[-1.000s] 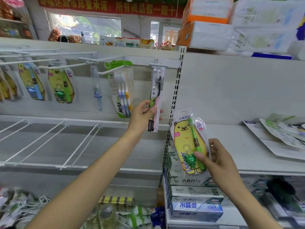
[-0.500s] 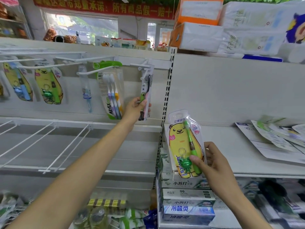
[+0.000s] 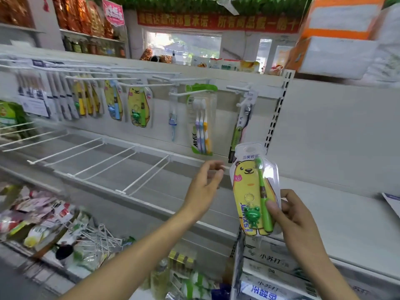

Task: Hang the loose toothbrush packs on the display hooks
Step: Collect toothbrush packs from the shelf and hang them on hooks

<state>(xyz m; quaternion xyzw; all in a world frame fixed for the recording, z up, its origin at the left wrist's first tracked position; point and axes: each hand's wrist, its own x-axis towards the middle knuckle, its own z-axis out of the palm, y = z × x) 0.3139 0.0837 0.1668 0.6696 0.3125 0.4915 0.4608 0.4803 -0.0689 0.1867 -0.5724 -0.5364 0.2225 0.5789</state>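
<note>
Shop hooks (image 3: 190, 93) ahead: left hand (image 3: 205, 182) has let go of the slim pack (image 3: 240, 128), now hanging, fingers loose; right hand (image 3: 296, 217) grips the bear pack (image 3: 249, 191), next up.

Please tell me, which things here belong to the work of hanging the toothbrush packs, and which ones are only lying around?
Belong to the job:
- yellow bear toothbrush pack, held in the right hand
- left hand, empty
- display hooks
- slim toothbrush pack, hanging
- three-brush pack, hanging

Only lying about:
- toothpaste boxes
- wire dividers
- tissue boxes on top
</note>
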